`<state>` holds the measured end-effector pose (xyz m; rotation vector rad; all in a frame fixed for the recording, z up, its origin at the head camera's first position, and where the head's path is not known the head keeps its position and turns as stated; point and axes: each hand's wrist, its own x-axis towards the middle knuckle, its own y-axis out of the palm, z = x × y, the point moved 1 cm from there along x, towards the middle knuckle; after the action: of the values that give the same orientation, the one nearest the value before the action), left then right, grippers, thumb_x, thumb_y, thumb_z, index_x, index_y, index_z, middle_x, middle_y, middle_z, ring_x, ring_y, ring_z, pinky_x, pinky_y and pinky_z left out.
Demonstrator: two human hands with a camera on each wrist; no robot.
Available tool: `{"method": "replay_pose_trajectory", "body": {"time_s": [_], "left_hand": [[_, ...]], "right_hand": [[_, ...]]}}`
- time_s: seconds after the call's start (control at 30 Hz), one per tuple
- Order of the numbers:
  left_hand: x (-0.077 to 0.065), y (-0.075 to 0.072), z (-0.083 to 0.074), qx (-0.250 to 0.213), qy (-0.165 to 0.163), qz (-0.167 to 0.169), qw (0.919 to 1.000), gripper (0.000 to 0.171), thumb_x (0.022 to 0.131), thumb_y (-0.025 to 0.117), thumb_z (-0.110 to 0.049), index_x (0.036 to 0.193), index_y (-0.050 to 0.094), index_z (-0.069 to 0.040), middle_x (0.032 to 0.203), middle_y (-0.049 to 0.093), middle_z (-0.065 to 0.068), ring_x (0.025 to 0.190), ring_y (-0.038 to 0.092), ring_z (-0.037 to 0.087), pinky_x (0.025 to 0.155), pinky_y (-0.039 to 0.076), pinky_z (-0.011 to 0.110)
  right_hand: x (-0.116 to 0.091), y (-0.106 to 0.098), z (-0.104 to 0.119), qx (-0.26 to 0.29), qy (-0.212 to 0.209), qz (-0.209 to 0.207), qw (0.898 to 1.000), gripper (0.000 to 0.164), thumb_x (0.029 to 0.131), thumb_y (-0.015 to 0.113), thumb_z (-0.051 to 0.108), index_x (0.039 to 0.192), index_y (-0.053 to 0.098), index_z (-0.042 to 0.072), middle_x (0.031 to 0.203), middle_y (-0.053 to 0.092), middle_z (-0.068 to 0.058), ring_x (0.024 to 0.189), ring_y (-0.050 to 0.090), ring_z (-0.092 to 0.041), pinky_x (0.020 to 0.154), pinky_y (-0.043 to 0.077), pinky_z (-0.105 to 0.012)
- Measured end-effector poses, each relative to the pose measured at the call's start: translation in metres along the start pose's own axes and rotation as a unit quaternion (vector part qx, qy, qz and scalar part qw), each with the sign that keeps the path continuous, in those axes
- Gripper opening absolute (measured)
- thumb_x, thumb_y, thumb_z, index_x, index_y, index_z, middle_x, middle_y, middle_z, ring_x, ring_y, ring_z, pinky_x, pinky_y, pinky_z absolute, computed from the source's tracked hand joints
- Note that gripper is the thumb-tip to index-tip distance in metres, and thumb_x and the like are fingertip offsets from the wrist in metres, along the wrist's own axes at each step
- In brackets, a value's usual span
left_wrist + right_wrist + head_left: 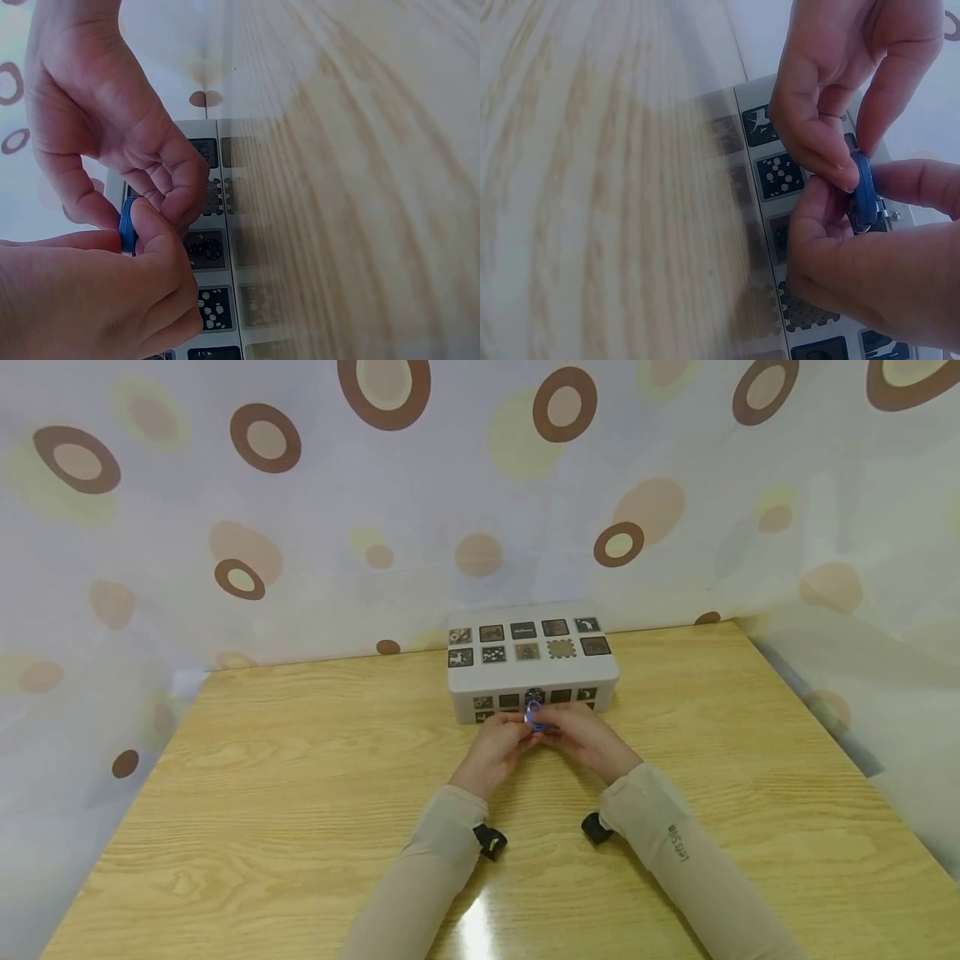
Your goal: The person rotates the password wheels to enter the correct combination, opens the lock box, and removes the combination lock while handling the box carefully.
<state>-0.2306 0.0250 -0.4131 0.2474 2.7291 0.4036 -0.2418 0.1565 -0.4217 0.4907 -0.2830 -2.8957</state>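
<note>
While fingers curl, both hands (540,735) pinch blue padlock (534,718)

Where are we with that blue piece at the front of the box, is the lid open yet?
Done so far: both hands are at the clasp on the grey box, which sits on the wooden table. In hand: the left hand and right hand pinch the small blue piece together. Left: the lid is shut; whether the piece is freed cannot be told.

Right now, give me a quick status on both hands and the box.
Left hand and right hand both pinch blue tag. Box shut, at latch. Nothing in the way.
</note>
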Motion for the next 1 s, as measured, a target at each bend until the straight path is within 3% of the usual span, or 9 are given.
{"method": "replay_pose_trajectory", "body": {"time_s": [0.37,0.57,1.0], "left_hand": [[0.0,-0.001,-0.001,-0.002,-0.014,-0.007,0.9999,0.026,0.096,0.042,0.011,0.121,0.045,0.019,0.106,0.051,0.018,0.079,0.052,0.014,0.075,0.048,0.02],[0.0,0.0,-0.001,-0.01,-0.009,-0.003,0.9999,0.024,0.096,0.042,0.012,0.118,0.046,0.018,0.096,0.05,0.012,0.076,0.052,0.012,0.071,0.048,0.018],[0.009,-0.005,0.008,-0.006,0.013,0.009,0.9999,0.017,0.094,0.046,0.011,0.11,0.051,0.016,0.104,0.053,0.02,0.077,0.053,0.014,0.074,0.049,0.021]], "right_hand": [[-0.001,0.0,0.004,0.019,0.031,-0.024,0.999,0.018,0.097,0.046,0.009,0.103,0.055,-0.006,0.079,0.062,-0.004,0.072,0.062,-0.009,0.07,0.055,-0.021],[-0.001,-0.001,0.002,0.005,0.022,-0.009,1.0,0.019,0.096,0.049,0.006,0.103,0.057,-0.01,0.077,0.063,-0.003,0.069,0.061,-0.009,0.067,0.054,-0.021],[0.0,0.001,0.001,-0.018,0.003,-0.004,1.0,0.031,0.095,0.05,0.003,0.116,0.051,-0.02,0.088,0.059,-0.005,0.074,0.059,-0.009,0.07,0.054,-0.019]]}}
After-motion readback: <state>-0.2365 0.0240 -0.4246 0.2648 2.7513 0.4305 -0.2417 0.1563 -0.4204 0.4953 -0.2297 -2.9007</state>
